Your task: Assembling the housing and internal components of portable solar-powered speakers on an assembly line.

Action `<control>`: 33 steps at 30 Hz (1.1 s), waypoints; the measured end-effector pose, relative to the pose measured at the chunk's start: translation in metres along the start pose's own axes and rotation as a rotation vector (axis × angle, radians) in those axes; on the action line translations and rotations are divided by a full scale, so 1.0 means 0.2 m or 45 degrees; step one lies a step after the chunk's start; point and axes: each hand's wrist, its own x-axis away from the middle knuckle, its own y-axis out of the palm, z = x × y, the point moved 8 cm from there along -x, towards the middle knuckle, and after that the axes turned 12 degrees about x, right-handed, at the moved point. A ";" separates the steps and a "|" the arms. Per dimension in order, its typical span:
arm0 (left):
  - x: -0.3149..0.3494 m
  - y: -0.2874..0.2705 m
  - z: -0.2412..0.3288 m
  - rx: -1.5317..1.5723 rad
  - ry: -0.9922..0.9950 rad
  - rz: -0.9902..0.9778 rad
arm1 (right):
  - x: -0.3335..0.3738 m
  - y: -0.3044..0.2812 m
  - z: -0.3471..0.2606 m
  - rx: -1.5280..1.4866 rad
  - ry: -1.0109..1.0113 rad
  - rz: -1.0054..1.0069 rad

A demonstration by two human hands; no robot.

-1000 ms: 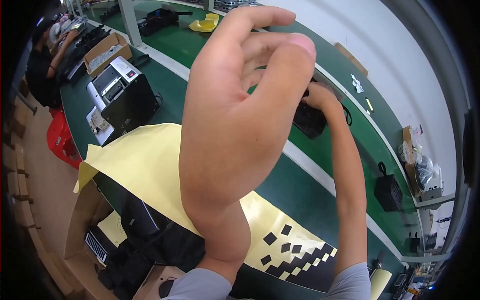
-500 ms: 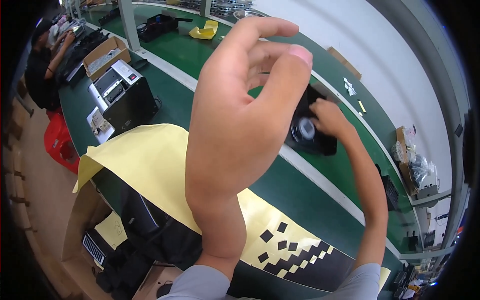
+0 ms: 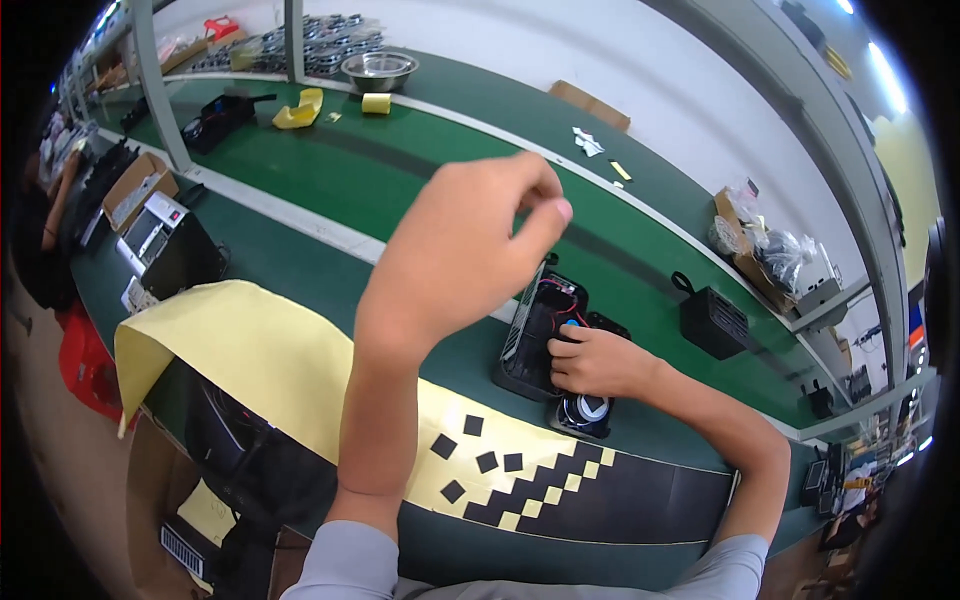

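Note:
My left hand (image 3: 460, 260) is raised over the middle of the bench, its thumb and forefinger tips together in a pinch. What they hold, if anything, is too small or hidden to make out. My right hand (image 3: 605, 362) has its fingers curled onto an opened black speaker box (image 3: 527, 375), which shows red wires inside. A round speaker driver (image 3: 583, 412) lies at the box's near side, just below that hand. In front of me a yellow backing sheet (image 3: 235, 325) carries small black square pads (image 3: 487, 462), several of them loose and the rest still in a solid block.
On the green belt sit a black speaker box with a strap (image 3: 712, 322) and another dark unit (image 3: 222, 118) far left. A metal bowl (image 3: 380, 70) stands at the back. A silver-black machine (image 3: 172, 245) is at left, near a person. A carton (image 3: 160, 510) stands below the sheet.
The speaker box has come from the green belt toward me with my right hand. My left hand sits lower in the view. The whole view has turned to the right.

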 end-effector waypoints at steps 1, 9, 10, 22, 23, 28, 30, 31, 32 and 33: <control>0.00 0.07 0.03 0.010 0.031 -0.046 | 0.02 0.00 -0.01 0.034 0.001 -0.022; 0.32 0.90 -0.02 -0.593 0.004 -0.707 | 0.33 -0.15 0.12 -0.352 0.668 0.081; 0.40 1.01 -0.03 -0.720 -0.027 -0.666 | 0.41 -0.20 0.14 -0.399 0.846 0.196; 0.78 1.52 -0.25 -0.979 -0.007 -1.007 | 0.99 0.22 0.15 -0.832 1.682 0.166; 0.79 1.54 -0.27 -0.984 -0.010 -1.011 | 1.02 0.28 0.14 -0.986 1.749 0.146; 0.75 1.54 -0.28 -0.722 0.150 -0.984 | 1.09 0.52 0.04 -1.471 1.937 -0.148; 0.69 1.51 -0.26 -0.646 0.156 -0.861 | 1.05 0.60 -0.07 -1.993 1.782 -0.333; 0.65 1.47 -0.24 -0.569 0.158 -0.736 | 1.06 0.64 -0.09 -2.001 1.777 -0.329; 0.61 1.44 -0.22 -0.472 0.185 -0.665 | 1.06 0.70 -0.10 -2.146 1.802 -0.089; 0.57 1.45 -0.20 -0.463 0.186 -0.681 | 1.07 0.77 -0.13 -2.281 1.837 0.158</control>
